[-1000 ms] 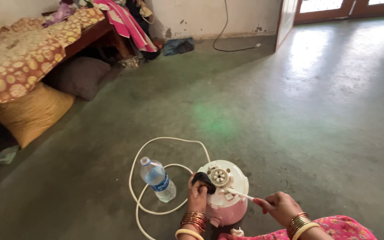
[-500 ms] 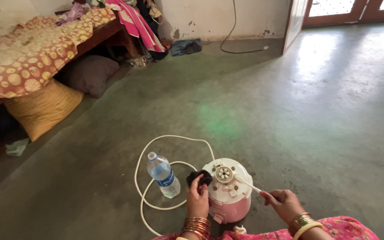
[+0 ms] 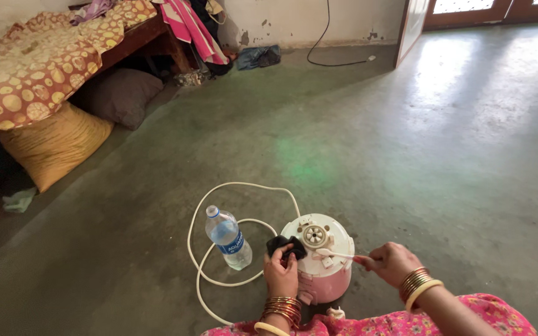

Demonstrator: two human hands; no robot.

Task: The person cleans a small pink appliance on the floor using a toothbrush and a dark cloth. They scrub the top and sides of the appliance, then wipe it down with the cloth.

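Head view, bottom centre: left hand [image 3: 281, 274] pinching a black cloth [image 3: 285, 245] against the left rim of a pink and white appliance [image 3: 319, 258] standing upside down on the floor [image 3: 406, 155], fingers curled shut around the cloth. Right hand [image 3: 392, 262], lower right, closed on the handle of a white toothbrush [image 3: 337, 254], bristle end touching the white underside beside the round centre vent. Judged mid-clean: brush and cloth both on the base, pink side wall seemingly untouched. Just left, 1 clear water bottle [image 3: 228, 238], upright, cap on. Looping around it, white power cord [image 3: 238, 193]. Upper left, patterned bed [image 3: 32, 68] over a yellow sack [image 3: 54, 144].
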